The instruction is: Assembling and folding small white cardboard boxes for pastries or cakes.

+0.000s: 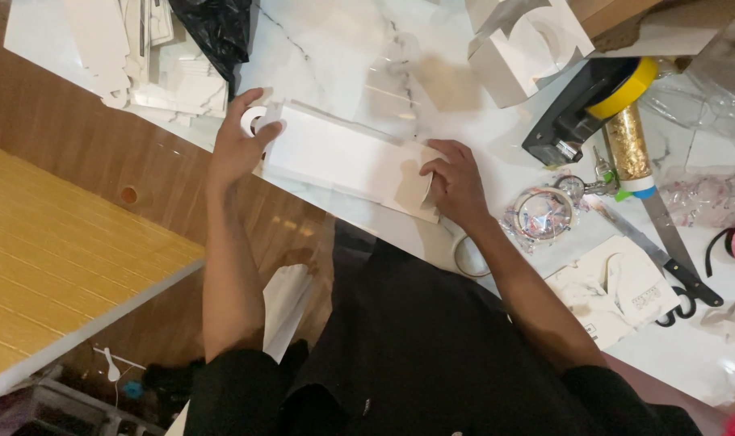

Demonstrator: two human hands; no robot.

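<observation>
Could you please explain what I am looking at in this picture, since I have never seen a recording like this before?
There is no machine here: a camera worn on a person's head looks down at their two bare hands. The left hand and the right hand press on the two ends of a flat white cardboard box lying on a white marble-patterned table. Nearby lie a tape dispenser, scissors, a roll of clear tape and a stack of white cardboard.

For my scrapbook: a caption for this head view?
Two hands press a flat white cardboard box on a cluttered marble table.
</observation>
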